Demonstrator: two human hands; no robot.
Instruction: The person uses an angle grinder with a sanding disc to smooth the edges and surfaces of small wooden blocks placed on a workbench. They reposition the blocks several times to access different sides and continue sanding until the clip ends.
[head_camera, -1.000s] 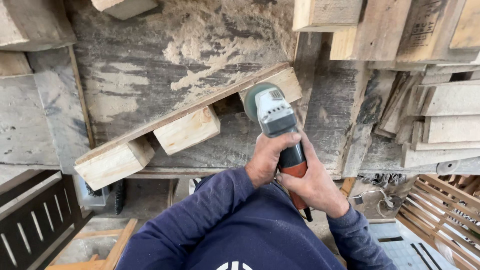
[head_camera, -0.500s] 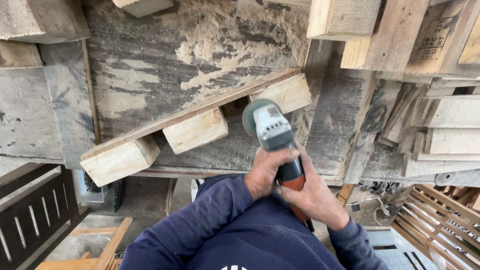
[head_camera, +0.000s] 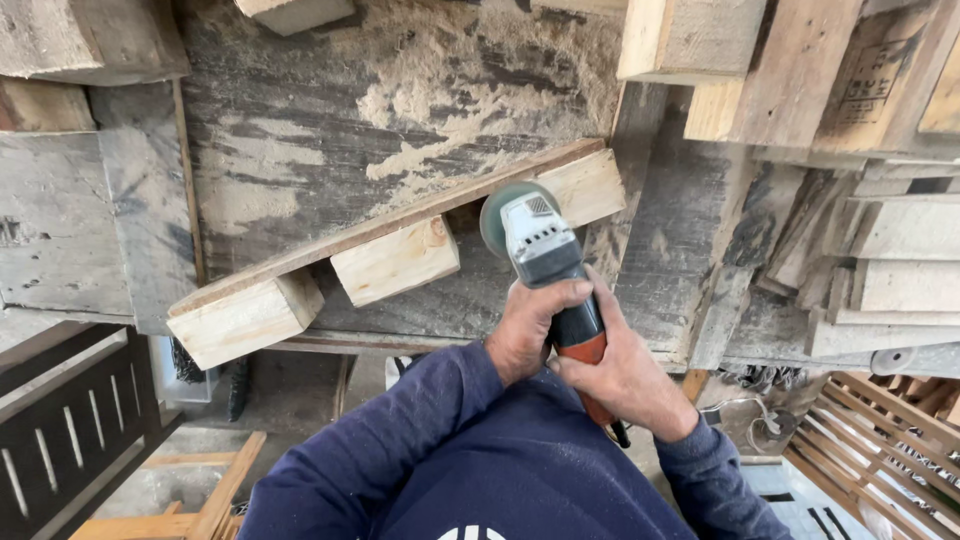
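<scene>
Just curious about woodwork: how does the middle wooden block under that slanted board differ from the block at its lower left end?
The middle block looks smaller and shows a knot; the lower-left block looks bigger and plainer. The middle block lies nearer the angle grinder; the lower-left block juts past the workbench edge. Both are pale wood under the same board.

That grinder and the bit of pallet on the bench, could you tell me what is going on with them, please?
A person in a dark blue top holds an angle grinder in both hands: the left hand wraps its grey body, the right hand grips the orange rear handle. Its disc sits at the right-hand block of a pallet piece, a thin board with three pale blocks, lying on a worn workbench strewn with sawdust.
</scene>
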